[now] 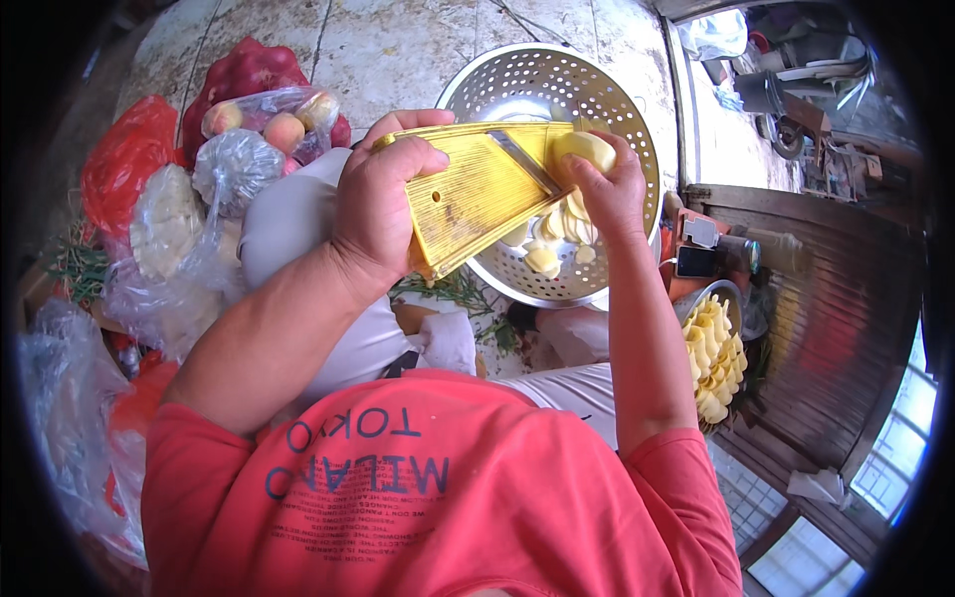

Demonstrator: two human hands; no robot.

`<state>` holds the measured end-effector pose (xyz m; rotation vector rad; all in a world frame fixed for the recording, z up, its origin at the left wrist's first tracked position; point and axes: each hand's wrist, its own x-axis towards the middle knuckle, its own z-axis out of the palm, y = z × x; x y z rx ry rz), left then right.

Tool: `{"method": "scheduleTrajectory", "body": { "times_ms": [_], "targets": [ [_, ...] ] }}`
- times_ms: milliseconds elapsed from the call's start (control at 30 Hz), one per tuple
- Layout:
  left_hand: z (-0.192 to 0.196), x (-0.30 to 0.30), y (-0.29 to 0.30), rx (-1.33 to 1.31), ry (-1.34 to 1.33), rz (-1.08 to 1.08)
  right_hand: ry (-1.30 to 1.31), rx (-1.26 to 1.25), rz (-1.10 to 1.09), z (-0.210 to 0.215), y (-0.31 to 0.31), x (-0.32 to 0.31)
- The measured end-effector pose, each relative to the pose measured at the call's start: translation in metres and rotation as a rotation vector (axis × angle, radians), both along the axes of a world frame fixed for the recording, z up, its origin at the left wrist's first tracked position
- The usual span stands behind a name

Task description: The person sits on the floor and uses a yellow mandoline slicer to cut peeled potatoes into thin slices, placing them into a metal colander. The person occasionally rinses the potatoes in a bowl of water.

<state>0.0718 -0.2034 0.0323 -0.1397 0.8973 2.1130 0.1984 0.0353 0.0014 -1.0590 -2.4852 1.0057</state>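
My left hand (373, 204) is wrapped round the broad end of a yellow mandoline slicer (477, 189), with the thumb over its top face. The slicer is tilted above a perforated metal colander (632, 109), and a metal blade crosses it near the far end. In my right hand (619, 194) a peeled potato (587, 149) is gripped at the slicer's right end, beyond the blade. Thin pale potato slices (567, 224) lie in the colander below. The slicer and my hands hide part of the colander's inside.
Bags crowd the left: a red net sack (244, 75), a clear bag of peaches (284, 129) and a red plastic bag (129, 149). On the right, a bowl of yellow pieces (711, 353) stands beside a wooden panel (836, 298). Green leaves (453, 289) lie under the colander.
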Motion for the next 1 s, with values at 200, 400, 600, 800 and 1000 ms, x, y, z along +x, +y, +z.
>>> {"method": "scheduleTrajectory", "body": {
  "times_ms": [200,400,600,800,1000],
  "targets": [
    [0.001,-0.002,-0.005,-0.017,-0.007,0.026,0.212,0.168,0.388,0.055,-0.082,-0.015],
    [0.003,-0.001,0.000,-0.010,0.039,-0.018,-0.007,-0.094,-0.034,0.009,-0.008,-0.006],
    [0.002,-0.001,-0.004,0.002,-0.007,0.023,0.195,0.197,0.409,0.061,-0.088,-0.015],
    [0.005,0.000,-0.001,-0.021,0.039,-0.019,-0.037,-0.104,-0.062,0.023,-0.021,-0.015],
    [0.001,-0.002,-0.007,0.001,-0.016,0.018,0.172,0.164,0.410,0.066,-0.095,-0.018]
  ]
}}
